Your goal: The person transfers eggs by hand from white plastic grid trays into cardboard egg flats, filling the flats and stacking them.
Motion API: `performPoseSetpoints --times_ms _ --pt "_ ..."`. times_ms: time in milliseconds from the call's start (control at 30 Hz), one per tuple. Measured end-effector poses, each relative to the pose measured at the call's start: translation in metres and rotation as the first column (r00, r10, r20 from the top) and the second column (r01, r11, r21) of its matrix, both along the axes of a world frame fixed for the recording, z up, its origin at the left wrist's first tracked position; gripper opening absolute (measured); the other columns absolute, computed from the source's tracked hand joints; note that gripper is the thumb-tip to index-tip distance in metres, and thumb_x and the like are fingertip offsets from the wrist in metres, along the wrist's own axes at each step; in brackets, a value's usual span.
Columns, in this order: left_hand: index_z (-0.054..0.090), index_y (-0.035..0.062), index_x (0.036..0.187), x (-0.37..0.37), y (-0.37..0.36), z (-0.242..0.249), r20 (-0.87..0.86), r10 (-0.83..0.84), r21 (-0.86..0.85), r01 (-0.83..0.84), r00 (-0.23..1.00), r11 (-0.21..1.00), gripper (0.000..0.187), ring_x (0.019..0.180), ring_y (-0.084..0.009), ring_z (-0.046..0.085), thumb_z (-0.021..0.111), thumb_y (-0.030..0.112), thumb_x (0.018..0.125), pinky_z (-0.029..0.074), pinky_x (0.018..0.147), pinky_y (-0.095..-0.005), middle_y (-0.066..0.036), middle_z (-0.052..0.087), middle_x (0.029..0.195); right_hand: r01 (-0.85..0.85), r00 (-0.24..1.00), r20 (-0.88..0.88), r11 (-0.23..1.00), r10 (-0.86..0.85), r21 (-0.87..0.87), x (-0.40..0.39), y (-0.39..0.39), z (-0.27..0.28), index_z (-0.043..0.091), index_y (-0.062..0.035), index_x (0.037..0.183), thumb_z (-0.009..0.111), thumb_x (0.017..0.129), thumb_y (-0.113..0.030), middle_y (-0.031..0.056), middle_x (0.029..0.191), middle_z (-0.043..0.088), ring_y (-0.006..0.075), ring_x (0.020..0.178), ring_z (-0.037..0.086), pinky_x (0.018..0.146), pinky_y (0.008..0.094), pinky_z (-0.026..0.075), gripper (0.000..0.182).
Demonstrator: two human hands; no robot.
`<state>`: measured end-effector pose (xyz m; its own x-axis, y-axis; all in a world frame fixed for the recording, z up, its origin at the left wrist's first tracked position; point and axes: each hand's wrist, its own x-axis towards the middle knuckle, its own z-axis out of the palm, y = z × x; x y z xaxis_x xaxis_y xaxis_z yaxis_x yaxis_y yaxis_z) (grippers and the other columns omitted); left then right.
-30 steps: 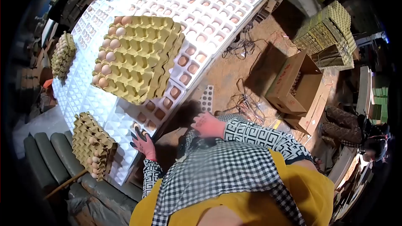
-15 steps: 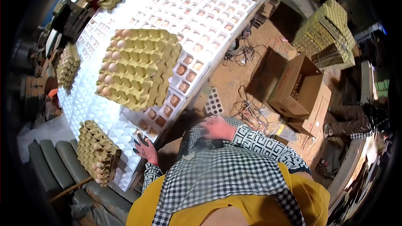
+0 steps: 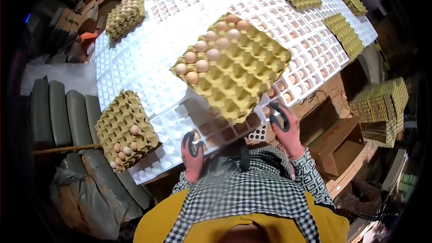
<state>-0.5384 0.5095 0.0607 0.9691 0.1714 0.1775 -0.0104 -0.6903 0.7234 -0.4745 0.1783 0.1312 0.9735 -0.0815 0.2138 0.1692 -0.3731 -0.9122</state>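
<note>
Both hands wear pink gloves with dark fingertips. My left hand (image 3: 193, 155) is closed around an egg (image 3: 196, 136) at the near edge of the white foam trays (image 3: 173, 126). To the right, my right hand (image 3: 286, 130) reaches the same edge, its fingers curved at an egg (image 3: 266, 110) in a white tray cell; whether it grips that egg is unclear. Above and between the hands, a stack of yellow pulp trays (image 3: 243, 72) rests on the white trays, with several eggs in its upper left rows.
Another pulp tray stack (image 3: 123, 123) with several eggs stands at the left edge, and one (image 3: 126, 15) at the upper left. Grey padded rolls (image 3: 58, 112) lie at the left. An open cardboard box (image 3: 335, 148) and a tall stack of trays (image 3: 382, 108) are at the right.
The view has turned, so the table shows more level. My right hand has moved from near the apron to the tray edge. My left hand remains at that edge.
</note>
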Motion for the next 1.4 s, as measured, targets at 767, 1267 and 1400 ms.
performPoseSetpoints --times_ms 767,1267,1400 --pt "0.023 0.0022 0.149 0.159 -0.079 -0.017 0.059 0.083 -0.281 -0.063 0.995 0.957 0.056 0.128 -0.0243 0.045 0.047 0.019 0.102 0.034 0.111 -0.0353 -0.013 0.045 0.142 -0.321 0.68 -0.574 0.889 0.457 0.327 0.316 -0.118 -0.069 0.048 -0.0064 0.142 0.046 0.099 -0.053 0.0076 0.134 0.057 0.0176 0.119 0.052 0.106 0.0351 0.039 0.064" --pt "0.036 -0.0001 0.139 0.2 -0.438 -0.051 -0.22 -0.514 -0.021 0.523 0.829 0.852 0.042 0.12 -0.0236 0.052 0.047 0.017 0.102 0.039 0.105 -0.0342 -0.013 0.053 0.133 -0.519 0.687 -0.455 0.821 0.566 0.238 0.339 -0.058 -0.079 0.061 0.0009 0.115 0.035 0.102 -0.051 0.0248 0.111 0.066 0.0393 0.104 0.06 0.092 0.0429 0.043 0.059" --pt "0.04 -0.0007 0.136 0.207 -0.402 -0.051 -0.194 -0.43 -0.052 0.429 0.882 0.902 0.039 0.118 -0.0234 0.053 0.047 0.016 0.102 0.041 0.104 -0.0339 -0.013 0.055 0.131 -0.461 0.749 -0.323 0.805 0.578 0.374 0.32 -0.065 -0.08 0.057 -0.0014 0.121 0.033 0.104 -0.042 0.0264 0.116 0.063 0.0413 0.105 0.059 0.092 0.0429 0.044 0.05"
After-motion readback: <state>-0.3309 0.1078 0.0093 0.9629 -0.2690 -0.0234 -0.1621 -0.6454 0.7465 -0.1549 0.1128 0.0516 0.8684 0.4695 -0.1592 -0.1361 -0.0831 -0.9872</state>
